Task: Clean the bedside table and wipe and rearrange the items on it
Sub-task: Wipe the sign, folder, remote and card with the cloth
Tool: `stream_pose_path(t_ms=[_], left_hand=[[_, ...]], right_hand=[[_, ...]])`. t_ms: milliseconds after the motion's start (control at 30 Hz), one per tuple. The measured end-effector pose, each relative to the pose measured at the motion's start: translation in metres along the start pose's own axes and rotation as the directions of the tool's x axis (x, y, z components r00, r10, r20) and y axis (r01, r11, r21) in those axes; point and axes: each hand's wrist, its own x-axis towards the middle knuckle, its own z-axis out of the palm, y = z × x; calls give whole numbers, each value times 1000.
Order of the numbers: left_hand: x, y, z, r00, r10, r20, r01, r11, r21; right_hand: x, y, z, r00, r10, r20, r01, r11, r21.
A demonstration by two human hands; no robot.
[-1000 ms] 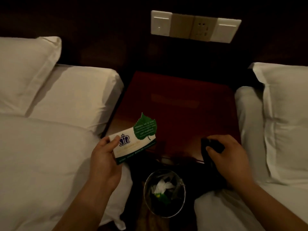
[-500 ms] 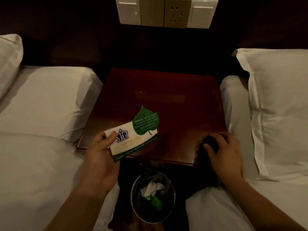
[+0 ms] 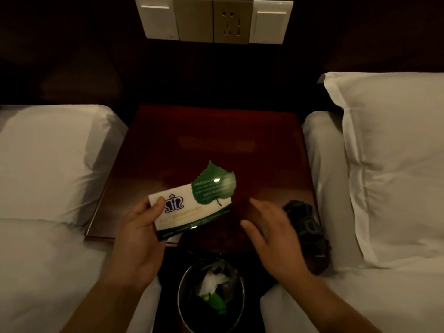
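moved since half a second ago: right hand (image 3: 271, 239) has let go of the dark crumpled cloth (image 3: 304, 222) and come left toward the white-and-green printed card with a leaf-shaped top (image 3: 197, 205); its fingers are now spread and straight, grasping nothing. risks, as judged: the card hangs close above the round metal waste bin (image 3: 180, 306), so a slackened pinch or a fumbled hand-over could drop it among the rubbish; the cloth sits at the table's front right corner, seemingly partly over the edge, and a brush of the wrist might send it to the floor. counts, near to far: waste bin, one, holding crumpled white paper and something green; hands, two, the left hand (image 3: 137, 234) pinching the card, thumb on its face, fingers behind; card, one, held over the table's front edge; cloth, one; glossy red-brown wooden bedside table (image 3: 216, 145), one; white-linen beds (image 3: 48, 236), two, one either side; wall plate (image 3: 213, 20), one, with two white switches and one socket.
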Motion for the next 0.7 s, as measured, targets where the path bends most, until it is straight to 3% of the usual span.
stream_pose_path(t_ms=[67,133,333,467,533,567,600,633,700], left_hand=[[9,-2,2,1000,-13,-4,13,999,30],[20,0,0,999,-28,-22,29,999,39],[65,17,-17,998,-36,-43,39,997,71],[101,36,-36,993,47,-110,-38,996,85],[113,42,-52,982,153,-111,-117,953,281],[117,41,-61,969,231,-85,-166,870,464],[120,41,-71,951,308,-30,-212,719,661],[121,38,-78,930,364,56,-249,509,824],[125,32,-91,897,363,253,-312,113,943]], right_hand=[[17,-24,9,967,109,230,-194,901,388],[36,-33,19,933,149,328,-322,751,576],[85,-45,30,876,357,325,-479,565,672],[118,-54,41,865,466,185,-418,468,779],[137,-57,49,845,527,95,-359,425,831],[146,-57,53,833,549,65,-337,412,847],[155,-58,58,822,569,41,-322,404,856],[161,-56,62,808,589,16,-313,406,859],[172,-53,70,790,612,-32,-303,435,848]])
